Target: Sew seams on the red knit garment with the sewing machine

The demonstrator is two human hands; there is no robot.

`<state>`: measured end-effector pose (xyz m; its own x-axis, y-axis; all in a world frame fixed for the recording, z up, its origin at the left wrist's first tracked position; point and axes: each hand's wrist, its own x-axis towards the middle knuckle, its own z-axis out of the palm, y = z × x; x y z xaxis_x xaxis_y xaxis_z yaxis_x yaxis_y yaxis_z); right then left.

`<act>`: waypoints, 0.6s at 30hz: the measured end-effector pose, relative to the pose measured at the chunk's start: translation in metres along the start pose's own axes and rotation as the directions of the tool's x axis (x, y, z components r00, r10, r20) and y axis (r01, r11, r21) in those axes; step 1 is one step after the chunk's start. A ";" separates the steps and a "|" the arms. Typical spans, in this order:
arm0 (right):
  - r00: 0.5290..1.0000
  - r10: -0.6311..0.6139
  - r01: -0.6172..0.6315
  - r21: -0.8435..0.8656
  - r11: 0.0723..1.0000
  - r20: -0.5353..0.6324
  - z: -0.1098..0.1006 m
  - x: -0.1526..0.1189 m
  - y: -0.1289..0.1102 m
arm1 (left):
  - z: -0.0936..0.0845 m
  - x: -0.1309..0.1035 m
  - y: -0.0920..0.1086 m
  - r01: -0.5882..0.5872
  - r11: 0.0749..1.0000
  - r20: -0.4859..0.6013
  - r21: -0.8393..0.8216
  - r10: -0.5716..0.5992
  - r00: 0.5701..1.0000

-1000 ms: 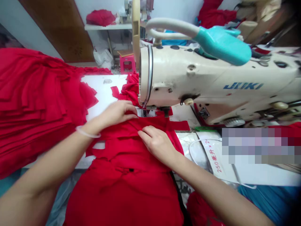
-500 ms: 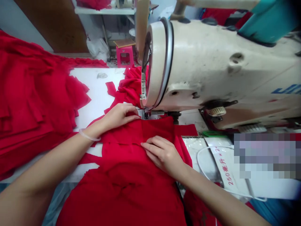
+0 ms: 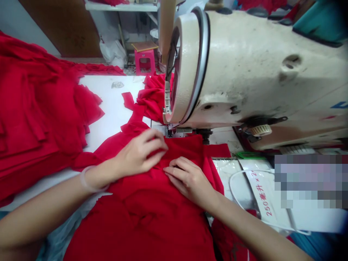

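Red fabric (image 3: pixel 163 214) spreads from my lap up to the sewing machine (image 3: pixel 244 69), its upper edge lying by the presser foot (image 3: pixel 169 132). My left hand (image 3: pixel 138 152) hovers low over the cloth, just in front of the presser foot. Its fingers are curved, with a gap between thumb and forefinger and no cloth visibly caught there. To its right, my right hand (image 3: pixel 189 177) pinches a fold of the same fabric between thumb and fingertips. The two hands' fingertips are close together. The machine head hides part of the needle area.
A big heap of red cut pieces (image 3: pixel 35 116) covers the left of the white table (image 3: pixel 104 105). More red cloth (image 3: pixel 153 96) bunches behind the needle. On the right lies a white printed package (image 3: pixel 261 195) with a white cord. A pink stool (image 3: pixel 145 62) stands beyond the table.
My left hand has drawn back from beside the presser foot toward my right hand, and the cloth beneath it has shifted. My right hand stays nearly in place. The view has moved slightly.
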<state>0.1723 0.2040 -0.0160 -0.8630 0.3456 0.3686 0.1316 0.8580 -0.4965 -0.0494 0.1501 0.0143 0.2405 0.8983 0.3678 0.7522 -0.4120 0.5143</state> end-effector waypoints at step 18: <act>0.998 0.052 -0.052 -0.007 0.999 0.024 -0.005 -0.007 0.002 | -0.002 -0.042 0.003 -0.068 0.997 0.314 0.035 0.054 0.948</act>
<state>0.1813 0.2046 -0.0159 -0.8665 0.3804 0.3231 0.1796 0.8417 -0.5092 -0.0588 0.1107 0.0015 0.4612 0.8773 0.1327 0.7550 -0.4666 0.4607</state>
